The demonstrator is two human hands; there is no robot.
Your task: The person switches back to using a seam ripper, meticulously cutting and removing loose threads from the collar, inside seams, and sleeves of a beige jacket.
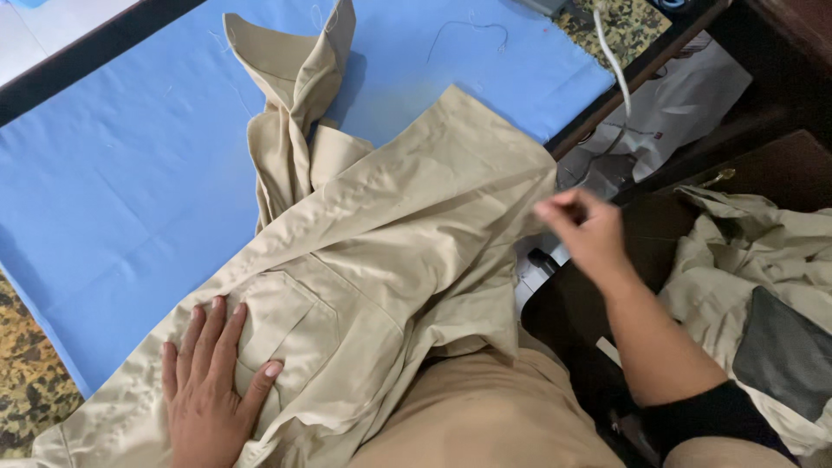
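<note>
Left hand (pixel 208 381) lies flat, fingers spread, palm pressing down on the khaki shirt (pixel 390 260) right beside its chest pocket (pixel 282 325), gripping nothing. The shirt sprawls across the near edge of the blue cloth (pixel 130 173) covering the table, hanging over towards the person's lap. Right hand (pixel 589 234) hovers off the shirt's right edge, blurred, fingertips pinched together; I can't tell whether anything is between them. Further right, a heap of pale garments (pixel 763 260) lies well apart. Farther up, the shirt's sleeve (pixel 299 87) bunches upward on the cloth.
</note>
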